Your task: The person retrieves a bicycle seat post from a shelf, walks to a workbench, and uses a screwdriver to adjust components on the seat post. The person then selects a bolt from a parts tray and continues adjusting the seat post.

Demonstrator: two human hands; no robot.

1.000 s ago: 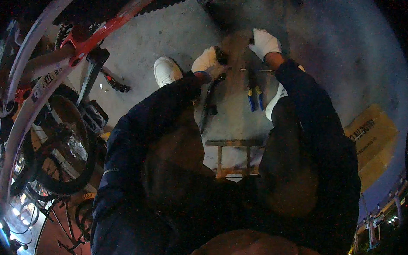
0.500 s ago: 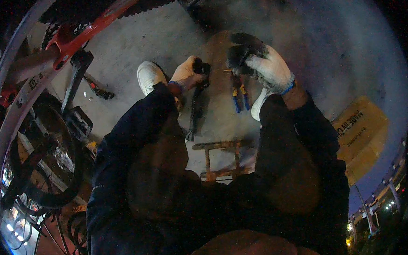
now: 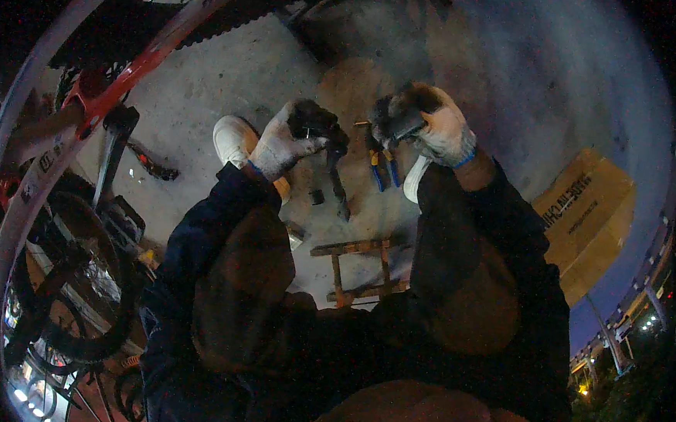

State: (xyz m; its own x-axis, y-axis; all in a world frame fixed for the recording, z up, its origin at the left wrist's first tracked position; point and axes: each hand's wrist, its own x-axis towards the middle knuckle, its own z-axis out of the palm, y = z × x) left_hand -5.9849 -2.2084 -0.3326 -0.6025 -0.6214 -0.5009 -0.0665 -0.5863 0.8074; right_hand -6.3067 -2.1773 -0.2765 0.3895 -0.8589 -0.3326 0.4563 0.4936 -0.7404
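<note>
My left hand (image 3: 284, 140), in a white glove with dark finger areas, is closed at the centre. A long, narrow dark piece (image 3: 336, 180) hangs from its fingers, slightly bent. Its kind is too dark to tell, and a thin bright bit shows by the fingertips. To the right, my right hand (image 3: 442, 131), gloved alike, is closed around a small dark-grey object (image 3: 409, 128) that I cannot name. Pliers (image 3: 383, 169) with blue and yellow handles lie on the ground just below the right hand, their jaws partly hidden. White shoes (image 3: 234, 139) flank both hands.
A red and pale bicycle frame (image 3: 121, 82) stands along the left, its crank (image 3: 111, 155) near my left leg. A red and black tool (image 3: 151, 161) lies beside it. Between my legs is a small wooden frame (image 3: 359, 248); flattened cardboard (image 3: 589, 219) lies at right.
My left hand has shifted left and turned, showing more dark fingers. The hanging piece now slants and bends. My right hand has lowered slightly, its grey object now more visible.
</note>
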